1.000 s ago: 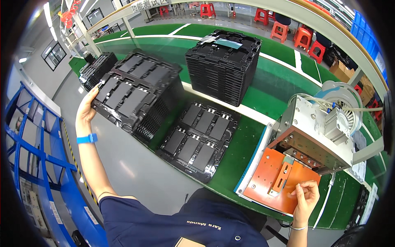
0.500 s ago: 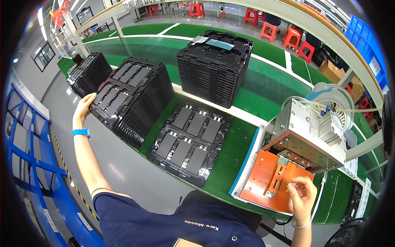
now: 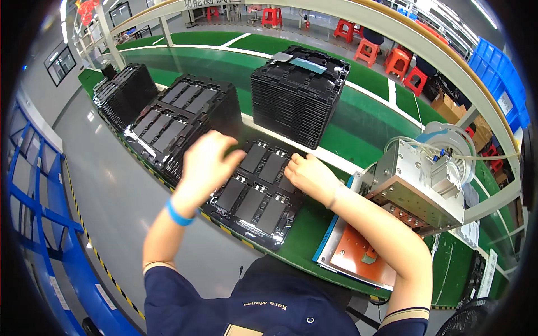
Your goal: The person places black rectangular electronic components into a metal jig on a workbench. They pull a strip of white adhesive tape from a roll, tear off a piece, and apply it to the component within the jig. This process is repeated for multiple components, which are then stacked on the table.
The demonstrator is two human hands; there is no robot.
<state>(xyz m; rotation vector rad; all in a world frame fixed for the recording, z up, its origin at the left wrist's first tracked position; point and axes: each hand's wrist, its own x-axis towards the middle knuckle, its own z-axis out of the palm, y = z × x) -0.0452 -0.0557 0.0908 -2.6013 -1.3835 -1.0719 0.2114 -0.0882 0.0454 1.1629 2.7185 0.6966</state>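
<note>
A black plastic tray (image 3: 263, 238) lies on the green bench before me, with flat dark grey batteries (image 3: 251, 205) set in two rows. My right hand (image 3: 311, 176) reaches over its far right corner. Its fingers are bent together on the battery at the right end of the far row, which they partly cover. My left hand (image 3: 208, 162), smeared by motion, hovers by the tray's far left side. Thumb and fingers are apart there, with nothing seen between them.
Left of the tray stands a tall stack of black trays (image 3: 185, 120) with batteries on top. Another tray stack (image 3: 300, 95) is behind, a third (image 3: 124, 92) at far left. A metal press (image 3: 417, 179) with an orange base plate (image 3: 353, 252) stands to the right.
My left hand has left the edge of the left tray stack and come right to the single tray. My right hand has moved from the orange plate leftward onto that tray.
</note>
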